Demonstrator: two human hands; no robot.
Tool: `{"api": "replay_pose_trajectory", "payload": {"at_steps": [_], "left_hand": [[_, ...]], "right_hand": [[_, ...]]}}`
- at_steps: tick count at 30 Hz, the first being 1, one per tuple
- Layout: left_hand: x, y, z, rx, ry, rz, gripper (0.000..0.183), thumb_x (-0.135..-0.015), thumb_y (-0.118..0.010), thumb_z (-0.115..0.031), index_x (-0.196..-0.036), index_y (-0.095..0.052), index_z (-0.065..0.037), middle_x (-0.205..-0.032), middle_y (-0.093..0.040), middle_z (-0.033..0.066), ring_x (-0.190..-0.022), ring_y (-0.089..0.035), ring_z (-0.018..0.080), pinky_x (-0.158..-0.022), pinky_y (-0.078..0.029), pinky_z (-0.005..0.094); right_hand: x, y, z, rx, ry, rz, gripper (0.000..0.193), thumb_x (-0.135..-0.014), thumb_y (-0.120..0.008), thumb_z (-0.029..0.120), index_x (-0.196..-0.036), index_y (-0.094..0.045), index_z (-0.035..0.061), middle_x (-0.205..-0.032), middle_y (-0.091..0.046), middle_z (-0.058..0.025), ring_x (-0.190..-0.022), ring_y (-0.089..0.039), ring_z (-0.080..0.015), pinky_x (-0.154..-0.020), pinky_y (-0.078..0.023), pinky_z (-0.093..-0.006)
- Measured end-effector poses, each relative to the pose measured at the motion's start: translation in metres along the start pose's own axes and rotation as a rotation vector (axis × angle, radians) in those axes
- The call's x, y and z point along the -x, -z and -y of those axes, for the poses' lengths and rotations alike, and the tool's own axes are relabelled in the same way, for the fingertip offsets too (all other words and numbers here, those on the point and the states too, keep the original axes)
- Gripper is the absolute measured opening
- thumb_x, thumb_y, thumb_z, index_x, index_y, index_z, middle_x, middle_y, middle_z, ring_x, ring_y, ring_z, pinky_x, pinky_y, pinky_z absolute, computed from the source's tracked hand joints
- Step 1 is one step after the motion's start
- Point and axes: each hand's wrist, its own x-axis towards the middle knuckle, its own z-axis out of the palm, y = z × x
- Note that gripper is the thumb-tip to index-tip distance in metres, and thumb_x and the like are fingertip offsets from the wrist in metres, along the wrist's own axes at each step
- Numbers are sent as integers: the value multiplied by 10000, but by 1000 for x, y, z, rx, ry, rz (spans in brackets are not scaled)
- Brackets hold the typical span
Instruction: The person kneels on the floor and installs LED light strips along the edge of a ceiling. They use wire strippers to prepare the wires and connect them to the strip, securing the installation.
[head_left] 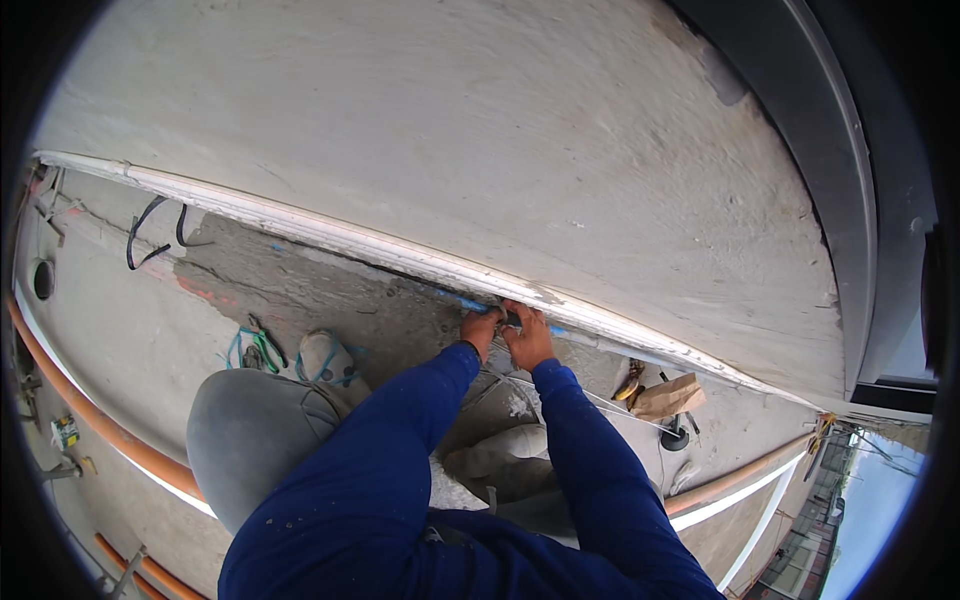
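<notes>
Head view over a worker's blue sleeves at the foot of a plastered wall [520,150]; a crumpled brown paper bag [668,397] lies on the concrete floor [130,340] to the right, near a black round fitting [675,438]; a small yellow-green box [65,431] sits far left; left hand [481,327] and right hand [528,338], close together, pinch a thin blue cable [462,301]; its long axis runs along the white conduit [300,225] at the wall base, upper left to lower right.
</notes>
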Motion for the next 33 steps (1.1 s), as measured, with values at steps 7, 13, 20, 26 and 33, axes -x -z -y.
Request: {"api": "replay_pose_trajectory", "payload": {"at_steps": [7,13,20,26,33], "left_hand": [[-29,26,7,33,78,89,182,-948,-674,-251,-1041,-676,-94,-961,-683,41,-846,-614,163,-740,-464,332],[-27,20,5,149,156,93,161,-1008,-577,-278,-1035,-682,-159,-905,-683,10,-793,-616,170,-643,-443,341],[-14,19,-2,169,225,179,178,-1036,-527,-237,-1133,-660,-169,-974,-670,15,-775,-591,176,-599,-431,366],[-43,39,23,205,223,264,269,-1011,-513,-122,-1243,-627,-195,-959,-654,34,-743,-596,187,-590,-474,371],[-43,33,28,346,209,209,348,-950,-494,-20,-1248,-623,-143,-1048,-685,93,-849,-670,269,-640,-527,446]], "right_hand": [[-22,-4,-1,126,-37,99,623,-807,-748,320,-1394,-601,175,-1403,-649,-114,-1374,-499,-379,-1150,-335,-569],[-24,3,14,253,-90,193,693,-800,-785,370,-1441,-593,187,-1430,-647,-107,-1393,-501,-359,-1178,-322,-579],[-29,4,10,247,-144,235,695,-787,-797,373,-1431,-600,200,-1408,-662,-110,-1380,-515,-373,-1165,-343,-588],[-33,4,16,240,-152,272,669,-786,-775,315,-1420,-588,215,-1415,-638,-141,-1417,-478,-388,-1147,-344,-635],[-37,5,15,222,-163,297,705,-755,-784,297,-1422,-575,204,-1444,-607,-170,-1434,-458,-414,-1154,-336,-648]]}}
